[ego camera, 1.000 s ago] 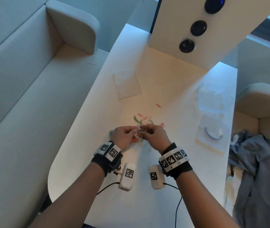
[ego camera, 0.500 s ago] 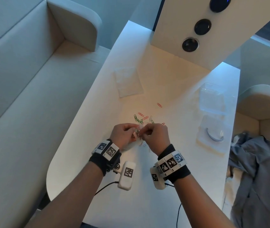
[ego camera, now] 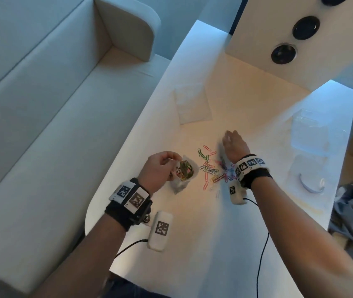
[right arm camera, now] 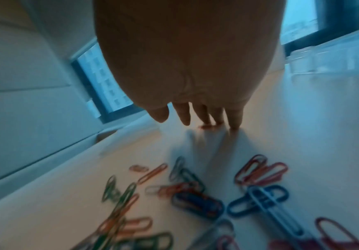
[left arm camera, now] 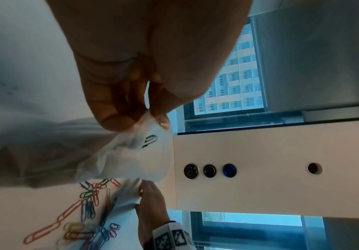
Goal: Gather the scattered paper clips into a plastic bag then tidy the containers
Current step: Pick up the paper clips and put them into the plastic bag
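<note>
— What do your wrist cameras add to the head view?

— Your left hand (left arm camera: 131, 94) pinches the rim of the plastic bag (left arm camera: 131, 155) between thumb and fingers; the head view shows clips already bunched inside it. Your right hand (right arm camera: 195, 84) reaches out with straight, spread fingers (right arm camera: 182, 115), the tips at a lone red clip (right arm camera: 208, 126) beyond the scattered paper clips (ego camera: 210, 171).

— And around you?

— A white table (ego camera: 192, 233) carries a flat bag (ego camera: 192, 104) at its far end and clear containers (ego camera: 309, 134) to your right. A pale sofa (ego camera: 42, 104) runs along your left; windows show in the wrist views.
</note>
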Motion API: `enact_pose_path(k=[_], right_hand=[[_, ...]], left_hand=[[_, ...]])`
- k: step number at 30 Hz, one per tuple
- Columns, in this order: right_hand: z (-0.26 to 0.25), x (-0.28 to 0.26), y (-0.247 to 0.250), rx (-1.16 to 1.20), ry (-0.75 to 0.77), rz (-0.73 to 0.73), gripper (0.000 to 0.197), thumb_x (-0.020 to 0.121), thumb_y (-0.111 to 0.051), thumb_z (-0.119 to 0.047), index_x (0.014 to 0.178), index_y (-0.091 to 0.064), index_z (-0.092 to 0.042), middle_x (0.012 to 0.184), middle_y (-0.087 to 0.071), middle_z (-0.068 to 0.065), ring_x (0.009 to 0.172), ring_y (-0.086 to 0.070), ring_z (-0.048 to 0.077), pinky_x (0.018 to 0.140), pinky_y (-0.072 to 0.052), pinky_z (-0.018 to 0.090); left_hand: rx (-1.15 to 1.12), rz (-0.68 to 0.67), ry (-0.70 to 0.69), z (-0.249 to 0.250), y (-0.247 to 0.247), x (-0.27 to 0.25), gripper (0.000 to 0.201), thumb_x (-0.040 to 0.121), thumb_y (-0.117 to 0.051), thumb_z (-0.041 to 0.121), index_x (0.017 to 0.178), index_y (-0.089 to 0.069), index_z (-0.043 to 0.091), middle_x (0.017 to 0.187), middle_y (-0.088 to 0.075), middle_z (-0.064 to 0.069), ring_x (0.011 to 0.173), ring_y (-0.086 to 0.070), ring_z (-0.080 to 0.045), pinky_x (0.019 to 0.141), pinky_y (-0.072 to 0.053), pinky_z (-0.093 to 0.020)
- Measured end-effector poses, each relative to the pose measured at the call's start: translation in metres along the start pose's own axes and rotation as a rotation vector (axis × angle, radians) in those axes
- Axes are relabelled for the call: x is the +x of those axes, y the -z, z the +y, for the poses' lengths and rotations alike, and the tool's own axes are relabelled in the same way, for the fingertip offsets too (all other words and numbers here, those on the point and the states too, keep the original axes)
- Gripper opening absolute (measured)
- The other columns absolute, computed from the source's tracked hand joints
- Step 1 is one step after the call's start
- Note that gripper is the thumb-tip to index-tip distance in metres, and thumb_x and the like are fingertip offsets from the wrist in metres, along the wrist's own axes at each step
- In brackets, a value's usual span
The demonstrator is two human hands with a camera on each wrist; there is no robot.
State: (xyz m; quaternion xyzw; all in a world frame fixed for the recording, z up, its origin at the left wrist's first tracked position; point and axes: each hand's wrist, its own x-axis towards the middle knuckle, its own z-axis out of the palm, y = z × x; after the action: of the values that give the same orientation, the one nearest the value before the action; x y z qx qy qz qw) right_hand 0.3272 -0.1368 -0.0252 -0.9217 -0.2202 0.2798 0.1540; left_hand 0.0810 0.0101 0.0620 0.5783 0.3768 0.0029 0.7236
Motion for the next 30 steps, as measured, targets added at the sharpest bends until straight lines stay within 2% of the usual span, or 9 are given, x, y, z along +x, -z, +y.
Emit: enact_pose_path(k=[4, 7, 11, 15, 18, 20, 23, 28, 30], right_hand=[[-0.015, -0.009, -0.028, -0.245, 0.3, -0.126, 0.051, 0.103, -0.03, -0.027, 0.15, -0.027, -0.006, 0.159, -0.018, 0.018, 0.148, -0.014, 0.034, 0.12, -0.016, 0.042], [-0.019, -0.033, -0.035, -0.404, 0.456, -0.25, 0.058, 0.096, -0.035, -0.032, 0.151, -0.023, -0.02, 0.161, -0.012, 0.011, 0.149, -0.009, 0.03, 0.118, -0.02, 0.053], [0.0, -0.063, -0.035, -0.547, 0.552, -0.257, 0.072, 0.086, -0.055, -0.031, 0.151, -0.025, -0.025, 0.162, -0.009, 0.006, 0.148, -0.014, 0.03, 0.115, -0.03, 0.051], [0.021, -0.085, -0.047, -0.528, 0.622, -0.107, 0.055, 0.09, -0.06, -0.014, 0.143, -0.043, -0.015, 0.155, -0.032, 0.011, 0.138, -0.035, 0.033, 0.112, -0.038, 0.044], [0.027, -0.092, -0.055, -0.502, 0.631, 0.017, 0.037, 0.089, -0.063, -0.007, 0.125, -0.061, -0.012, 0.132, -0.057, 0.009, 0.116, -0.056, 0.027, 0.099, -0.05, 0.037], [0.029, -0.093, -0.054, -0.441, 0.577, 0.051, 0.027, 0.089, -0.062, -0.005, 0.116, -0.068, -0.011, 0.117, -0.066, 0.008, 0.102, -0.061, 0.025, 0.092, -0.053, 0.035], [0.032, -0.094, -0.05, -0.267, 0.442, 0.14, 0.019, 0.088, -0.063, -0.005, 0.102, -0.075, -0.01, 0.098, -0.073, 0.008, 0.089, -0.066, 0.025, 0.086, -0.055, 0.036], [0.041, -0.108, -0.041, 0.367, -0.073, 0.295, 0.014, 0.08, -0.076, -0.013, 0.093, -0.079, -0.012, 0.089, -0.076, 0.004, 0.078, -0.067, 0.009, 0.083, -0.051, 0.017], [0.044, -0.114, -0.037, 0.771, -0.26, 0.278, 0.016, 0.079, -0.076, -0.008, 0.094, -0.078, -0.012, 0.095, -0.076, 0.009, 0.085, -0.071, 0.014, 0.086, -0.055, 0.025]], left_hand=[[-0.013, 0.021, 0.02, -0.003, 0.005, 0.0, 0.022, 0.096, -0.049, 0.004, 0.097, -0.068, 0.013, 0.074, -0.067, 0.006, 0.077, -0.063, -0.013, 0.067, -0.054, -0.029], [-0.007, 0.044, 0.037, -0.007, 0.004, 0.001, 0.02, 0.096, -0.052, 0.006, 0.099, -0.07, 0.012, 0.091, -0.069, -0.005, 0.09, -0.065, -0.023, 0.083, -0.056, -0.044], [-0.034, 0.062, 0.054, -0.01, 0.002, 0.004, 0.021, 0.095, -0.053, 0.005, 0.097, -0.072, 0.014, 0.097, -0.069, -0.005, 0.095, -0.065, -0.024, 0.089, -0.053, -0.048], [-0.05, 0.062, 0.063, -0.015, -0.004, 0.007, 0.022, 0.095, -0.053, 0.006, 0.094, -0.072, 0.017, 0.102, -0.069, -0.006, 0.1, -0.064, -0.026, 0.083, -0.056, -0.039], [-0.052, 0.049, 0.065, -0.018, -0.013, 0.008, 0.021, 0.094, -0.054, 0.006, 0.093, -0.072, 0.017, 0.101, -0.068, -0.006, 0.095, -0.062, -0.022, 0.069, -0.057, -0.027], [-0.041, 0.044, 0.082, -0.021, -0.018, 0.007, 0.021, 0.094, -0.054, 0.006, 0.094, -0.072, 0.016, 0.102, -0.068, -0.007, 0.09, -0.063, -0.023, 0.063, -0.056, -0.025], [-0.014, 0.042, 0.102, -0.027, -0.027, 0.007, 0.021, 0.095, -0.053, 0.007, 0.094, -0.072, 0.016, 0.097, -0.069, -0.009, 0.081, -0.061, -0.025, 0.065, -0.054, -0.029], [-0.005, 0.039, 0.126, -0.036, -0.04, 0.008, 0.024, 0.094, -0.054, 0.005, 0.087, -0.072, 0.019, 0.088, -0.066, -0.007, 0.066, -0.055, -0.018, 0.056, -0.052, -0.022], [-0.023, 0.037, 0.144, -0.04, -0.044, 0.009, 0.024, 0.094, -0.054, 0.005, 0.087, -0.072, 0.019, 0.085, -0.065, -0.009, 0.062, -0.054, -0.017, 0.056, -0.053, -0.023]])
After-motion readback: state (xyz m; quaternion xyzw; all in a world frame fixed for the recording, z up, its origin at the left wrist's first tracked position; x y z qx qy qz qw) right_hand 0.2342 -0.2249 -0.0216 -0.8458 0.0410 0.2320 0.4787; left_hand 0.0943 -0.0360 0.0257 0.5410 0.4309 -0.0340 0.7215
